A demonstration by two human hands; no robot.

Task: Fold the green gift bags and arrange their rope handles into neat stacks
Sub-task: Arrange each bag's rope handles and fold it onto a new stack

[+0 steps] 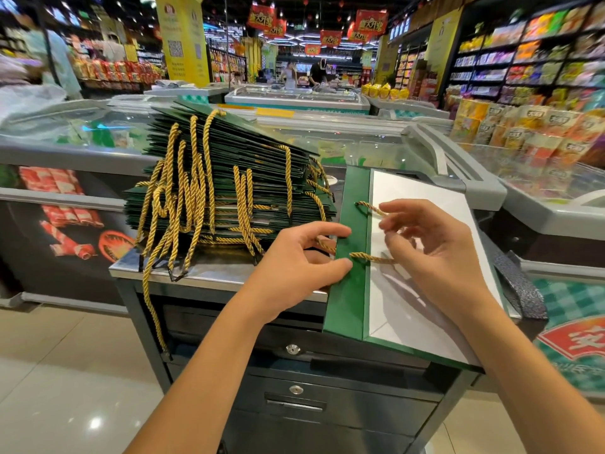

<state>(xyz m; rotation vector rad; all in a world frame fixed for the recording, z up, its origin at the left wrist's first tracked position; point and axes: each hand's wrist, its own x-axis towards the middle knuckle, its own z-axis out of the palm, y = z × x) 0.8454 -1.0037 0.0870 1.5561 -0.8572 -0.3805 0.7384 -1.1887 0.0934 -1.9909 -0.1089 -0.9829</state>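
A flat green gift bag [348, 290] lies on the right of the metal counter [209, 273], its white inside [425, 198] facing up. Its gold rope handle [368, 257] loops across the green top band. My left hand [294, 267] pinches that green edge, thumb below and fingers above, near the lower rope end. My right hand [432, 244] hovers over the white panel with curled fingers on the rope's upper strand [370, 207]. A tall stack of folded green bags [226, 178] stands to the left, with gold handles dangling over its front.
Glass-topped freezer chests [294, 99] surround the counter, with snack shelves [540, 60] on the right. A dark glittery strap [520, 290] lies by the bag's right side. One rope [154, 309] hangs down past the counter's drawers. People stand far back in the aisle.
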